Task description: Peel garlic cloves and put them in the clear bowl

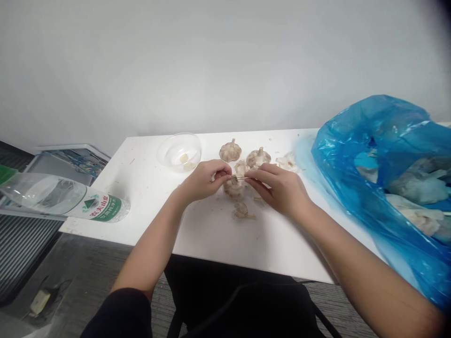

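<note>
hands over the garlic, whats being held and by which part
The left hand pinches a small piece of garlic in its fingertips; the right hand pinches the end of a thin strip running from it, probably peel.

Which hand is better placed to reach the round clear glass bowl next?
Left, likely: the left hand sits just beside the round clear glass bowl; the right hand is farther away.

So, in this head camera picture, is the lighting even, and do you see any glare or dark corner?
In the head view, the light is soft and fairly even, with faint shadows under the left hand and right hand on the white table; glare shines on the folds of the blue plastic bag; the top right corner goes dark, and the garlic bulbs look slightly soft.
</note>
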`<state>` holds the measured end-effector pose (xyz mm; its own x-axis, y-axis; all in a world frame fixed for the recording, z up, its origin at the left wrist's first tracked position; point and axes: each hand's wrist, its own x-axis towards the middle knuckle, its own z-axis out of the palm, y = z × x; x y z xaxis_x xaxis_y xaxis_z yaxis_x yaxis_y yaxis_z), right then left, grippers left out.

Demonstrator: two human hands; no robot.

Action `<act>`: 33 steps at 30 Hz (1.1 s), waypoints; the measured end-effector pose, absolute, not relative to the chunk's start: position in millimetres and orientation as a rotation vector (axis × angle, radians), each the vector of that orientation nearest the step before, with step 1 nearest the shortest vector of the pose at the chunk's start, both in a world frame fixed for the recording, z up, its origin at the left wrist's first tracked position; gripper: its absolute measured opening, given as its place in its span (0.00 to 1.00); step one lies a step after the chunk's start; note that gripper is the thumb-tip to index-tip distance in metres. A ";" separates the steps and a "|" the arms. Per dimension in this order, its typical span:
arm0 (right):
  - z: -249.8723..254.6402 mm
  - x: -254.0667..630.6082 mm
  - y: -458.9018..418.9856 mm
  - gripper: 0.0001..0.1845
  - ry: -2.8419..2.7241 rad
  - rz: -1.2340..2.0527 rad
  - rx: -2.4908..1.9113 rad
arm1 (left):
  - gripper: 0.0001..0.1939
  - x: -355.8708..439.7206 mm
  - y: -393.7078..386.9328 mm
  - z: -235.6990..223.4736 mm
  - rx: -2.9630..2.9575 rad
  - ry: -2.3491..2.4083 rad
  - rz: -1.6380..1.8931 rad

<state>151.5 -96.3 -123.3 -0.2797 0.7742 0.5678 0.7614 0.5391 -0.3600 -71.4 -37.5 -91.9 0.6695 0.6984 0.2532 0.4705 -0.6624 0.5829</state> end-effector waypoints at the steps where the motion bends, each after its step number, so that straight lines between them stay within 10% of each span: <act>1: -123.2 151.4 -96.3 0.14 -2.056 0.014 -1.235 | 0.04 -71.1 -37.8 -91.9 2.424 0.892 0.651; 33: -125.2 151.4 -94.7 0.16 -2.017 -0.072 -1.215 | 0.04 -71.3 -37.8 -93.7 2.445 0.875 0.645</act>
<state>151.4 -94.7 -125.2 -0.2527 0.7319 0.6328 0.7754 0.5444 -0.3200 -71.3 -37.8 -93.7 0.6877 0.6738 0.2704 0.4573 -0.6913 0.5595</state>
